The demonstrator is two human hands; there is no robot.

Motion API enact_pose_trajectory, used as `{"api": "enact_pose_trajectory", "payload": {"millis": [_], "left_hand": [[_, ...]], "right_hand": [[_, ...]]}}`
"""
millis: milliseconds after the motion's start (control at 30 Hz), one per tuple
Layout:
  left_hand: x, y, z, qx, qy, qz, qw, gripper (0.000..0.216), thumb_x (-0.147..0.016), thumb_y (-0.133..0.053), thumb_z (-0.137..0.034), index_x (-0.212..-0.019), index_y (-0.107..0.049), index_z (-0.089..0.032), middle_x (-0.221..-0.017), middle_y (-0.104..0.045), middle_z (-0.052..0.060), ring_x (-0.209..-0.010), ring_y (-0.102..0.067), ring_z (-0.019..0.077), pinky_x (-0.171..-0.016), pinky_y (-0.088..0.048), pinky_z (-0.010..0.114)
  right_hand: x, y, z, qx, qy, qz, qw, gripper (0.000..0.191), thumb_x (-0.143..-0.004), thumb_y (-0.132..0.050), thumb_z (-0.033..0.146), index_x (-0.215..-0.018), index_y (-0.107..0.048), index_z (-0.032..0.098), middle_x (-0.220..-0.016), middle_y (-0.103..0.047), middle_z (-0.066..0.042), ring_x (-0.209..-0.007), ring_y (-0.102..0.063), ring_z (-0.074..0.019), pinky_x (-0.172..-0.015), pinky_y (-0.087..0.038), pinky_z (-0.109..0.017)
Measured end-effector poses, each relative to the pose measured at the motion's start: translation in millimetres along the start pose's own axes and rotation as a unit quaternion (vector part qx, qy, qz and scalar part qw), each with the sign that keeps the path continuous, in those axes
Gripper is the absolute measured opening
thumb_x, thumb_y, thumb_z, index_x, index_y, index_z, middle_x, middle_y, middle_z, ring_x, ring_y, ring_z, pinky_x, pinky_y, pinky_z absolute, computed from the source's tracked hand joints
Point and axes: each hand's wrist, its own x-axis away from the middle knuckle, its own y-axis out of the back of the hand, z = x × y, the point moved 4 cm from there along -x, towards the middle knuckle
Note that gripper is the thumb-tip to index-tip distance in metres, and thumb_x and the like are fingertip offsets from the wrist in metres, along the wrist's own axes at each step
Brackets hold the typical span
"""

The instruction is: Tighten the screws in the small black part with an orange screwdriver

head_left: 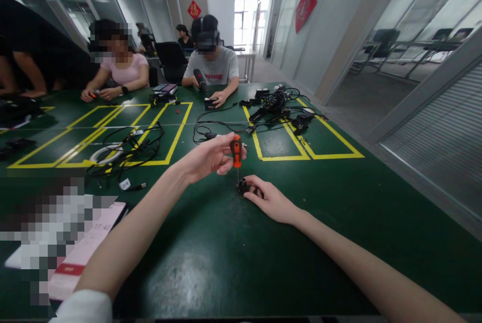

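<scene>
An orange-and-black screwdriver (236, 151) stands upright in front of me, its shaft pointing down. My left hand (213, 157) is closed on its handle, with the index finger over the top. Below, a small black part (243, 186) rests at the table surface, and the screwdriver's tip meets it or lies right beside it; I cannot tell which. My right hand (269, 197) pinches that black part from the right side between thumb and fingers. What exactly the part is does not show at this size.
Black cables (141, 147) with a white coil lie at left, and a cable heap (276, 102) at back right. Yellow tape (286, 158) marks the green table (301, 262). A pink booklet (109, 217) lies at lower left. Across sits a person (214, 67) holding a power tool (200, 81).
</scene>
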Motion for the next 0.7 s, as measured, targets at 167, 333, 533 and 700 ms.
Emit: {"api": "enact_pose_trajectory", "payload": {"millis": [167, 333, 533, 700], "left_hand": [[-2.0, 0.5, -1.3, -0.001, 0.015, 0.010, 1.000, 0.048, -0.090, -0.062, -0.059, -0.095, -0.063, -0.011, -0.093, -0.076, 0.014, -0.049, -0.050, 0.0079, -0.047, -0.036, 0.022], [-1.4, -1.6, -1.1, 0.007, 0.001, 0.010, 1.000, 0.044, -0.085, -0.072, -0.053, -0.099, -0.065, -0.013, -0.089, -0.074, 0.010, -0.050, -0.047, 0.0066, -0.047, -0.034, 0.021], [0.4, -4.0, -1.1, -0.004, -0.007, -0.006, 1.000, 0.046, -0.079, -0.080, -0.051, -0.099, -0.069, -0.011, -0.091, -0.070, 0.007, -0.052, -0.044, 0.0048, -0.046, -0.033, 0.020], [-0.8, -1.8, 0.2, -0.007, 0.014, 0.004, 1.000, 0.052, -0.084, -0.069, -0.062, -0.094, -0.067, -0.011, -0.100, -0.074, 0.013, -0.051, -0.050, 0.0071, -0.047, -0.036, 0.022]], "right_hand": [[0.0, -0.5, -0.2, 0.004, 0.006, -0.006, 1.000, 0.030, -0.097, -0.060, 0.029, -0.125, -0.058, 0.020, -0.082, -0.062, 0.001, -0.065, -0.053, -0.0137, -0.063, -0.043, -0.027], [0.7, 0.0, 1.5, 0.004, 0.004, -0.004, 1.000, 0.030, -0.097, -0.059, 0.030, -0.125, -0.058, 0.021, -0.084, -0.064, 0.000, -0.065, -0.053, -0.0146, -0.063, -0.045, -0.028], [1.5, 0.5, 1.9, 0.005, 0.011, -0.005, 1.000, 0.031, -0.097, -0.058, 0.031, -0.126, -0.056, 0.021, -0.088, -0.066, -0.002, -0.069, -0.055, -0.0156, -0.064, -0.045, -0.029], [1.8, 0.3, -0.3, 0.000, 0.001, 0.002, 1.000, 0.032, -0.098, -0.059, 0.032, -0.127, -0.058, 0.020, -0.082, -0.062, 0.000, -0.063, -0.051, -0.0142, -0.062, -0.043, -0.028]]}}
